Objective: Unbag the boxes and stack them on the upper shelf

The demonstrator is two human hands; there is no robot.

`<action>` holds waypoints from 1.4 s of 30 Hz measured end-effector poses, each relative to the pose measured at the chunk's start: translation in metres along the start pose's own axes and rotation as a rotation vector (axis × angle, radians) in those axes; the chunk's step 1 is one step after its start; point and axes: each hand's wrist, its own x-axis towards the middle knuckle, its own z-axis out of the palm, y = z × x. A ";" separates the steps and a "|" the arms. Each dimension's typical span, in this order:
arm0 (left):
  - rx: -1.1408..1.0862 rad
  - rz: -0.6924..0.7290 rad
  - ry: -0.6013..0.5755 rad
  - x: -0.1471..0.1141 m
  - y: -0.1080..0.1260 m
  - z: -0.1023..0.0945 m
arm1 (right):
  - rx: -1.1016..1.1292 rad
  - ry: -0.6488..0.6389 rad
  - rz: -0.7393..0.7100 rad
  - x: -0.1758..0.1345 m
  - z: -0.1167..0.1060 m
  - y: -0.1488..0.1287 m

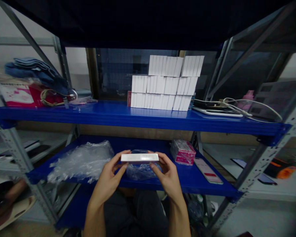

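Note:
A slim white box (pixel 139 158) is held level above the lower blue shelf, one narrow side facing me. My left hand (pixel 111 174) grips its left end between thumb and fingers. At the right end, my right hand (pixel 167 174) pinches it the same way. Just behind and below the box lies crumpled clear plastic wrap (pixel 140 171), partly hidden by it. A larger heap of clear plastic bags (pixel 85 159) spreads to the left of my left hand. Right of my right hand sits a pink box in clear wrap (pixel 184 152).
Rows of white boxes (pixel 164 85) are stacked on the upper blue shelf (pixel 108 113). A phone (pixel 207 170) lies at the lower shelf's right. White cables (pixel 251 105) and a tablet-like device (pixel 217 112) are above right; blue cloth (pixel 39 74) is above left. Metal posts (pixel 253 164) flank the shelves.

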 end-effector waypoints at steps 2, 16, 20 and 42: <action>0.094 0.099 0.011 0.002 -0.001 0.000 | -0.091 0.017 -0.100 0.000 -0.005 0.000; -0.014 0.025 0.128 0.002 -0.006 0.008 | 0.022 0.171 -0.045 0.003 0.003 0.007; -0.158 -0.073 0.202 0.007 -0.014 0.015 | 0.073 0.262 0.010 0.005 0.009 0.014; -0.033 -0.217 0.382 0.034 -0.117 0.062 | -0.053 0.402 0.260 0.011 0.005 0.112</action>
